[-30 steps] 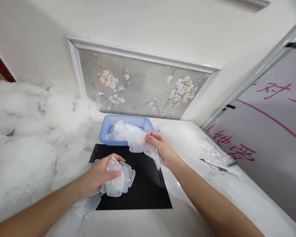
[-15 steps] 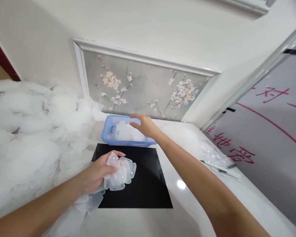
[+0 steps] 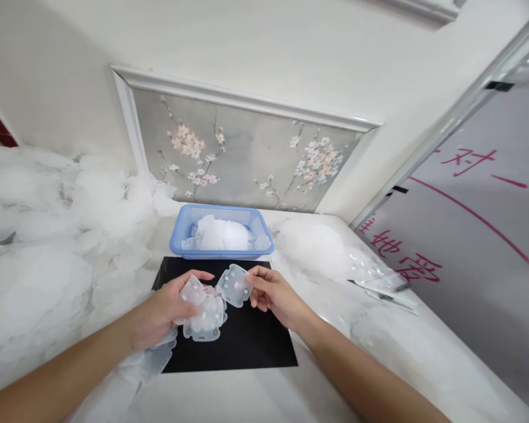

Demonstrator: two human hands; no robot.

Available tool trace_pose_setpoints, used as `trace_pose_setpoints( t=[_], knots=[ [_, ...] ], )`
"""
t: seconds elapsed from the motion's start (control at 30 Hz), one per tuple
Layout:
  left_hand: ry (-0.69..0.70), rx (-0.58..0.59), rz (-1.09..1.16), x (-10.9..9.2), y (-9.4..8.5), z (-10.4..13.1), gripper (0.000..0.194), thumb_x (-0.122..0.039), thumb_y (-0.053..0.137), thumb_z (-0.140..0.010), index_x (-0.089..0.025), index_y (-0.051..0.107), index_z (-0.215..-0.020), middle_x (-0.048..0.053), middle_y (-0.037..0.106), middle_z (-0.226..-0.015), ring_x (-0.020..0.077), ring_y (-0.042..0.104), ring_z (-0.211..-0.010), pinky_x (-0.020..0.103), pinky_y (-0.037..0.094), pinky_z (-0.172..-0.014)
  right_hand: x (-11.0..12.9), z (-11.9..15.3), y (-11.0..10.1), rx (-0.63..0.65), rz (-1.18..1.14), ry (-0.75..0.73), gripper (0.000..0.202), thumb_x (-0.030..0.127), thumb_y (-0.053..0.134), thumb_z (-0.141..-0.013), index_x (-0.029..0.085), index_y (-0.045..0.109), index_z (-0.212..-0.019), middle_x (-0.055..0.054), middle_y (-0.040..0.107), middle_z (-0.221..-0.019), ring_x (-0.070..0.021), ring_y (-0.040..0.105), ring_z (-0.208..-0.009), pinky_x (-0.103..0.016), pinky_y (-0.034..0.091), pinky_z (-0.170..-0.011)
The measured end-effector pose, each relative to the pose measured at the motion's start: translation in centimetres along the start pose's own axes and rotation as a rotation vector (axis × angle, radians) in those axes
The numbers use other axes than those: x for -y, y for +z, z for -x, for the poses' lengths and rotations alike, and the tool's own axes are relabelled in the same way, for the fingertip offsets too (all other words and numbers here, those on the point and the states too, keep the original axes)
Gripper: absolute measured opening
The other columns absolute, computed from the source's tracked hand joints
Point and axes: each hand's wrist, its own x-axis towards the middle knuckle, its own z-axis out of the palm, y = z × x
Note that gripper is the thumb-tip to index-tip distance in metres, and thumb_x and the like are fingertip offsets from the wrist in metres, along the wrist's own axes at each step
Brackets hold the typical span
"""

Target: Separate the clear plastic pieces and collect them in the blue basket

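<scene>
My left hand (image 3: pixel 165 308) is closed round a small stack of translucent plastic pieces (image 3: pixel 205 320) with notched edges and little round studs. My right hand (image 3: pixel 271 294) pinches one such piece (image 3: pixel 235 286) at its right edge, beside the stack; whether the two still touch I cannot tell. Both hands are above a black mat (image 3: pixel 251 341) on the white table. Behind the mat stands a blue basket (image 3: pixel 220 255), with a heap of whitish pieces (image 3: pixel 223 234) in it.
A large pile of translucent pieces (image 3: pixel 35 282) covers the left of the table. Clear plastic bags (image 3: pixel 321 247) lie at the right. A framed floral panel (image 3: pixel 247 153) is on the wall behind, and a whiteboard with red writing (image 3: pixel 458 223) leans at the right.
My right hand has come back from over the basket to the stack and taken hold of one piece. My left hand keeps its stack. The view has shifted slightly.
</scene>
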Motion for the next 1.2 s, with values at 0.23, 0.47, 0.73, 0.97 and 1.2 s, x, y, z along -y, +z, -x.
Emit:
trace_pose_setpoints(
  t=[0.23,0.47,0.73,0.97,1.2],
  knots=[
    [-0.027,0.009,-0.027,0.2,-0.1,-0.2,0.071,-0.032,0.086,-0.063,-0.025,0.053,-0.126,0.012,0.066,-0.126,0.0307,0.065,-0.108,0.04,0.049,-0.085,0.3,-0.2,-0.8,0.026,-0.098,0.006,0.046,0.053,0.084,-0.066,0.02,0.055,-0.082,0.002,0.068,-0.066,-0.008,0.055,-0.04,-0.017,0.029,-0.033],
    [-0.043,-0.01,-0.049,0.0,-0.2,-0.3,0.066,-0.032,0.082,-0.067,-0.026,0.054,-0.127,0.009,0.068,-0.118,0.0275,0.064,-0.101,0.037,0.046,-0.079,-0.3,-0.2,-0.7,0.097,-0.067,-0.194,0.036,0.054,0.073,-0.079,0.019,0.063,-0.077,-0.004,0.073,-0.082,-0.0174,0.068,-0.081,-0.028,0.051,-0.07],
    [-0.067,-0.055,-0.053,-0.4,0.1,-0.2,0.068,-0.03,0.083,-0.062,-0.026,0.055,-0.124,0.008,0.067,-0.117,0.0274,0.064,-0.101,0.034,0.046,-0.075,-0.8,-0.4,-1.1,0.023,0.035,-0.256,0.028,0.032,0.078,-0.074,0.027,0.067,-0.099,-0.003,0.063,-0.128,-0.0166,0.065,-0.085,-0.037,0.052,-0.085],
    [-0.067,-0.062,-0.056,-0.4,0.3,-0.2,0.067,-0.031,0.082,-0.062,-0.026,0.054,-0.122,0.008,0.066,-0.118,0.0244,0.062,-0.096,0.03,0.043,-0.069,-0.4,-0.2,-0.8,0.036,-0.125,-0.175,0.028,0.034,0.083,-0.07,0.025,0.068,-0.092,-0.003,0.067,-0.118,-0.0205,0.065,-0.102,-0.039,0.053,-0.092],
    [-0.06,-0.07,-0.057,-0.5,0.4,-0.2,0.062,-0.027,0.08,-0.062,-0.026,0.057,-0.12,0.008,0.067,-0.116,0.0256,0.062,-0.098,0.032,0.043,-0.074,-0.1,-0.1,-0.7,0.012,-0.171,-0.155,0.029,0.031,0.085,-0.065,0.023,0.067,-0.087,-0.002,0.069,-0.112,-0.0199,0.066,-0.1,-0.039,0.054,-0.091]
  ],
)
